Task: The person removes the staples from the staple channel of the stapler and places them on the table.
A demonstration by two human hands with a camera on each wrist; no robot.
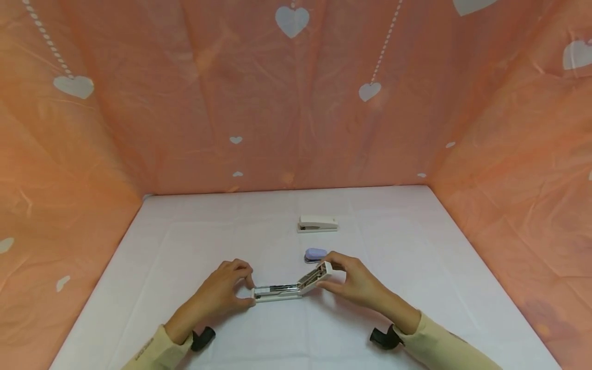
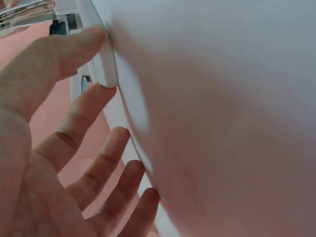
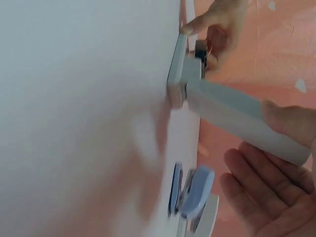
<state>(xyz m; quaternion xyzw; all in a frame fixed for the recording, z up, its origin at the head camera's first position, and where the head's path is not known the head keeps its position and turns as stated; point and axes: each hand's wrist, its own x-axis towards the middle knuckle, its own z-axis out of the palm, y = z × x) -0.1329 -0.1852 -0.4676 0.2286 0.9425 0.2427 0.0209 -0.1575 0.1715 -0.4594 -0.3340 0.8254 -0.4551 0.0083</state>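
Note:
A white stapler (image 1: 289, 288) lies opened out on the white table (image 1: 185, 246), its base flat and its top cover (image 1: 316, 275) lifted to the right. My left hand (image 1: 250, 292) pinches the left end of the base (image 2: 104, 64) between thumb and forefinger. My right hand (image 1: 331, 272) holds the raised cover (image 3: 242, 121) by its tip, thumb (image 3: 289, 123) on one side and fingers on the other. The staple channel (image 1: 277, 289) shows metal inside. From the right wrist view my left hand (image 3: 217, 24) is seen at the base's far end (image 3: 177, 69).
A small lilac stapler (image 1: 316, 255) sits just behind my right hand, also in the right wrist view as the lilac stapler (image 3: 195, 192). A second white stapler (image 1: 317, 224) lies shut farther back. Pink cloth walls with white hearts (image 1: 291, 20) enclose the table on three sides.

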